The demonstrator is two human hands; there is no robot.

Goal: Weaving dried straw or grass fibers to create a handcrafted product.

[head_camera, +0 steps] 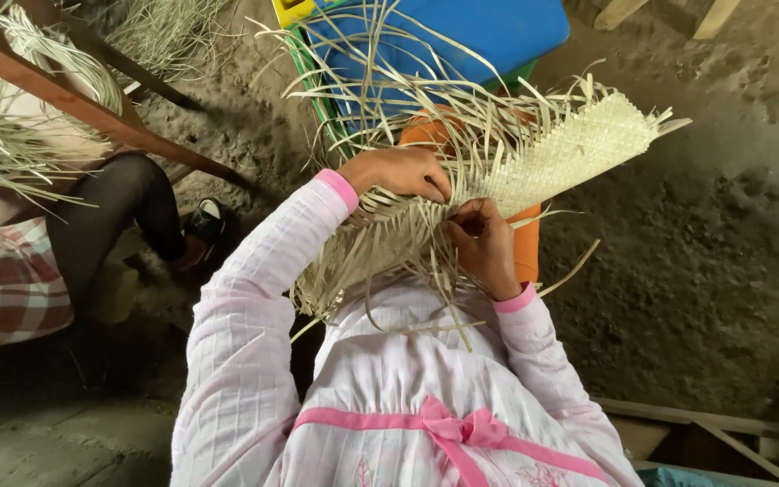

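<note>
Nearest the camera is the person's own front, a pale pink striped garment with a pink ribbon bow [451, 426] at the waist, and everything else is best placed from the woven mat [559, 155], the cream palm-strip panel that lies across the lap. On the near side of the mat its weave ends in a thick fringe of loose strips [380, 248] that falls toward the bow, apparently because this edge is unfinished and the free ends have nowhere to sit but over the knees. The right hand [484, 243] rests at that near edge, fingers curled in tight and pinching a few strips where fringe meets weave; a pinch there would keep the last row from slackening. The left hand [398, 171] sits just left of it on the mat's working edge, palm down, fingers bent and narrow, their tips pressed into the strands, probably to part or hold down a strip; whether it grips one outright I cannot tell. Under the mat an orange garment [526, 248] shows over the lap. The finished weave stretches away to the right and upward, likely kept clear of the working edge. Beyond the mat's far side stands a blue plastic stool [498, 27] on the dirt floor [705, 252]. Well left of the mat another person's dark-clad leg [128, 207] shows beneath a wooden frame [92, 113], with more strip bundles [2, 135].
</note>
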